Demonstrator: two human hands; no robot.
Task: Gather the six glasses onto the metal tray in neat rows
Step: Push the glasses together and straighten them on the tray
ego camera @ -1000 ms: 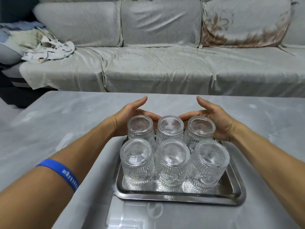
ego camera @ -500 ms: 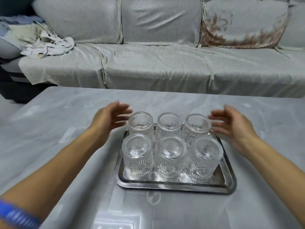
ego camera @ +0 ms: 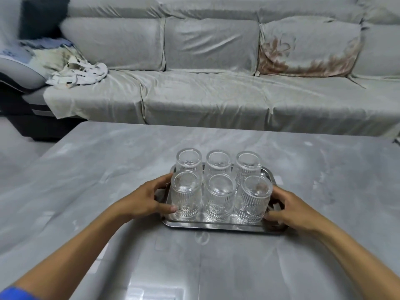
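Several ribbed clear glasses stand upside down on the metal tray [ego camera: 216, 225] in two rows of three: a back row [ego camera: 218, 163] and a front row [ego camera: 220, 197]. My left hand [ego camera: 145, 200] grips the tray's left edge beside the front-left glass [ego camera: 186, 195], thumb on the rim. My right hand [ego camera: 292, 211] holds the tray's right edge next to the front-right glass [ego camera: 254, 199]. The tray rests on the grey marbled table [ego camera: 108, 180].
A grey covered sofa [ego camera: 216, 94] runs along the far side of the table. A crumpled white cloth [ego camera: 78, 73] lies on its left seat. A patterned cushion [ego camera: 307, 46] leans at the right. Bare tabletop surrounds the tray.
Both hands left the back of the glasses, spread apart, then came down onto the tray's left and right edges. The glasses kept their two rows.
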